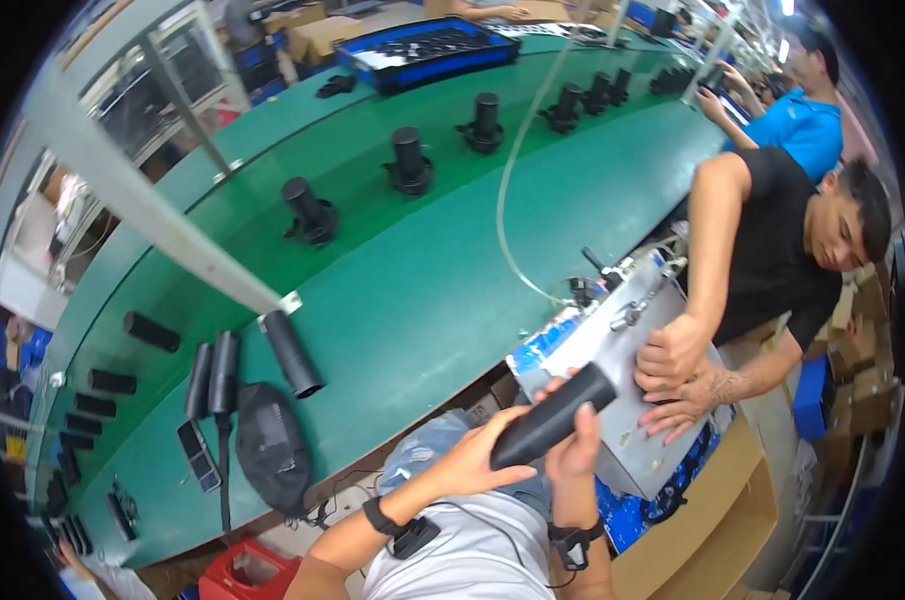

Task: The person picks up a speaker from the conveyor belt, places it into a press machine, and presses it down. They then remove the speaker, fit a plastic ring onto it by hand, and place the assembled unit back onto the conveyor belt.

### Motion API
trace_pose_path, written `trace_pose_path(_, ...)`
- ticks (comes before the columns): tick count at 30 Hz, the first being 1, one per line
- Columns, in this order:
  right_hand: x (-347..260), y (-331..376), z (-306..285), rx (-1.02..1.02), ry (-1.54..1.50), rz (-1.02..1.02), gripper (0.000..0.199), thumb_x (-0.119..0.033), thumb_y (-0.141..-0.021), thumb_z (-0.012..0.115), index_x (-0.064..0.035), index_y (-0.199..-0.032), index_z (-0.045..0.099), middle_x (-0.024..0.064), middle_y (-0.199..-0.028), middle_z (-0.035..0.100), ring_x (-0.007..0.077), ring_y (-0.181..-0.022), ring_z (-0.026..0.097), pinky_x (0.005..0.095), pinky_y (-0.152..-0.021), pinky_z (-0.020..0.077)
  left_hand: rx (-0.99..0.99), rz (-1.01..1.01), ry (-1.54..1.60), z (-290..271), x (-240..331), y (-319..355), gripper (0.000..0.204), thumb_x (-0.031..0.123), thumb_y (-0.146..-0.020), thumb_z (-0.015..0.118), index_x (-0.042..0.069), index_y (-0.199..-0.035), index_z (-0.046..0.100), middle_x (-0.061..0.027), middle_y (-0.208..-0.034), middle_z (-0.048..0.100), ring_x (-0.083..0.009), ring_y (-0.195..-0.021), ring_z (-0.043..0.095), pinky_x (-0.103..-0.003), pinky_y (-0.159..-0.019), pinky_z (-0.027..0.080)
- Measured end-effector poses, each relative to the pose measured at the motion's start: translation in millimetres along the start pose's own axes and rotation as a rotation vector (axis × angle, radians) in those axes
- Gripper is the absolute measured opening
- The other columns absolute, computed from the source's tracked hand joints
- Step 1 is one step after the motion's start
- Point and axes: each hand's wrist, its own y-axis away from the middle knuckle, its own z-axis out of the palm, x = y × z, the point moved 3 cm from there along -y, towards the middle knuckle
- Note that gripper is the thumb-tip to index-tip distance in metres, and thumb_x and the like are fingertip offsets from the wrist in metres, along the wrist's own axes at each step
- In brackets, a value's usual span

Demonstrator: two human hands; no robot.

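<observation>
A smooth black cylinder (551, 418) is held tilted in front of my body, its right end raised. My left hand (481, 455) wraps round its lower left end, the thumb along the underside. My right hand (575, 448) grips it nearer the upper end, with its thumb on the near side and fingertips showing beyond the far side. Just past the cylinder stands a grey metal box (613, 345) with fittings on top. A co-worker's hands (678, 378) press together on that box, close to the cylinder's raised end.
Black cylinders on round bases (408, 165) stand along the green bench (413, 270). Loose cylinders (293, 355), a black pouch (271, 450) and a phone (199, 455) lie to the left. A blue tray (428, 55) is at the back; a cardboard box (718, 515) sits lower right.
</observation>
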Motion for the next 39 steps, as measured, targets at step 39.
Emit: trace_pose_path(39,-194,-55,-110,0.145,0.654,-0.694,0.04,-0.014,-0.077,0.065,-0.0004,-0.111,0.049,0.0127,-0.098,0.056,0.0246,-0.097,0.055,0.0386,-0.091,0.0455,0.029,0.304,-0.109,79,17,-152,0.026,0.002,-0.082,0.062,-0.001,-0.107,0.06,-0.0115,-0.09,0.064,-0.0184,-0.072,0.062,-0.028,-0.067,0.051)
